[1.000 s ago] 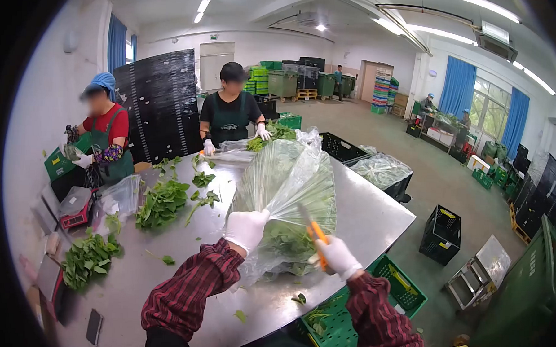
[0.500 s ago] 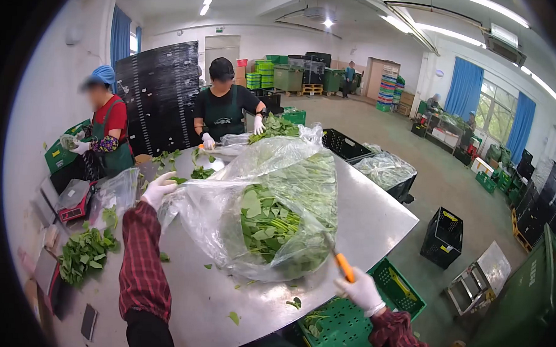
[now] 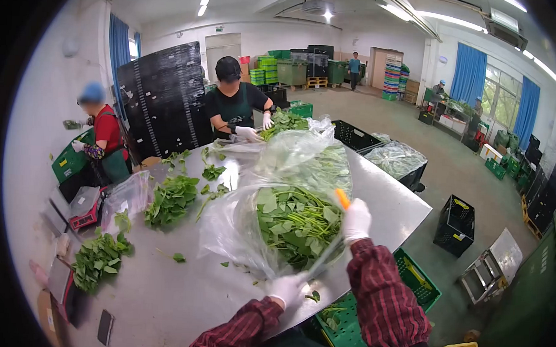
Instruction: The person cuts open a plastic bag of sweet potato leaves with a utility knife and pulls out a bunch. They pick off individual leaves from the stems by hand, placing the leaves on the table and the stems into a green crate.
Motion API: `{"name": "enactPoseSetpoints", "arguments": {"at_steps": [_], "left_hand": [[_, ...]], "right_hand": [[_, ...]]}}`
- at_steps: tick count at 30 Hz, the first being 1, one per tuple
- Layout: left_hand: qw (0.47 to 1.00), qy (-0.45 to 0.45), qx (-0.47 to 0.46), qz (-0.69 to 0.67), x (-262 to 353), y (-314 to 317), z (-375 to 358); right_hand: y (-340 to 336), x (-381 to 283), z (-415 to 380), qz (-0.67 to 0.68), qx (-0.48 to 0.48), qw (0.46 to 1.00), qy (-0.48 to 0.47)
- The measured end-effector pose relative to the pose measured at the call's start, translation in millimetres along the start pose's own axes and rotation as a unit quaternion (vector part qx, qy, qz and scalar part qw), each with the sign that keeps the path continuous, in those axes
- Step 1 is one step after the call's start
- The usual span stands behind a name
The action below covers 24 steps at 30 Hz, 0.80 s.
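Note:
A large clear plastic bag point(image 3: 226, 233) lies on the metal table in front of me, its mouth open toward me. Leafy green vegetables point(image 3: 297, 227) with pale stems fill it. My left hand point(image 3: 287, 290), in a white glove, is closed on the near lower edge of the bag. At the bag's right side, my gloved right hand point(image 3: 357, 220) grips an orange-handled knife point(image 3: 342, 198); its blade cannot be made out. Bunches of greens point(image 3: 172, 200) and another leafy pile point(image 3: 100, 262) lie left of the bag.
Across the metal table point(image 3: 180, 287), a co-worker point(image 3: 234, 103) handles greens; another person point(image 3: 100, 128) stands left by a green crate. A red scale point(image 3: 89, 208) sits at the left. Below the right edge are a green crate point(image 3: 416, 279) and a black crate point(image 3: 455, 226).
My left hand has moved from the bag's far left edge to its near edge. My right hand has risen with the knife along the bag's right side. The bag's mouth is wider.

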<state>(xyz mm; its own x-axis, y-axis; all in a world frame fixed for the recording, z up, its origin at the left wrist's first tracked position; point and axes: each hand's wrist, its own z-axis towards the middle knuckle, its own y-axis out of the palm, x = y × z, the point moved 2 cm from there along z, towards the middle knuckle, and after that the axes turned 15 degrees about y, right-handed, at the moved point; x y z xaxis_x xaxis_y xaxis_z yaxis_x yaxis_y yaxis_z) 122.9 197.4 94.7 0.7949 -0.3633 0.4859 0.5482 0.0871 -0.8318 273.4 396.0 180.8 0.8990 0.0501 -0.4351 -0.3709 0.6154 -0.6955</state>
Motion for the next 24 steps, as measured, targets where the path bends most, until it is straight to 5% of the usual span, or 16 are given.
{"name": "enactPoseSetpoints", "arguments": {"at_steps": [1,2,3,5,7,9,11,14,16,17,18,20,22,23,24], "left_hand": [[0.988,0.098,0.104,-0.052,0,24,-9],[0.996,0.072,0.031,-0.042,31,15,-14],[0.980,0.155,0.112,-0.063,35,39,-19],[0.987,0.155,-0.001,0.043,75,39,-20],[0.983,0.179,0.026,0.031,82,36,-23],[0.985,0.132,-0.057,0.092,76,8,-39],[0.984,0.175,0.044,0.002,33,-6,-72],[0.993,0.111,-0.005,0.045,0,-66,-119],[0.987,0.143,0.036,0.061,-19,-104,-153],[0.984,0.118,-0.025,0.128,-31,-129,-167],[0.991,0.112,0.035,0.065,-57,-153,-188],[0.993,0.080,0.040,0.083,-106,-206,-214],[0.946,0.040,-0.010,0.322,-173,-250,-241],[0.941,-0.017,0.001,0.337,-217,-267,-263],[0.960,-0.109,-0.013,0.258,-193,-286,-255]], "right_hand": [[0,26,8,-0.004,0.033,0.999,0.008],[5,59,14,-0.014,0.010,0.998,0.056],[9,92,16,-0.024,-0.012,0.994,0.108],[9,146,-6,-0.002,-0.085,0.966,0.245],[21,174,-37,-0.034,-0.054,0.972,0.225],[6,154,-72,-0.019,-0.078,0.979,0.186],[7,138,-98,0.004,-0.141,0.968,0.208],[-17,96,-143,0.091,-0.140,0.974,0.156],[-67,58,-163,0.185,-0.216,0.935,0.213],[-92,36,-179,0.263,-0.240,0.913,0.200],[-117,12,-197,0.322,-0.278,0.882,0.202],[-133,-20,-236,0.365,-0.350,0.850,0.143],[-138,-44,-272,0.380,-0.530,0.756,-0.062],[-151,-55,-281,0.405,-0.568,0.696,-0.170],[-158,-57,-280,0.402,-0.590,0.675,-0.185]]}}
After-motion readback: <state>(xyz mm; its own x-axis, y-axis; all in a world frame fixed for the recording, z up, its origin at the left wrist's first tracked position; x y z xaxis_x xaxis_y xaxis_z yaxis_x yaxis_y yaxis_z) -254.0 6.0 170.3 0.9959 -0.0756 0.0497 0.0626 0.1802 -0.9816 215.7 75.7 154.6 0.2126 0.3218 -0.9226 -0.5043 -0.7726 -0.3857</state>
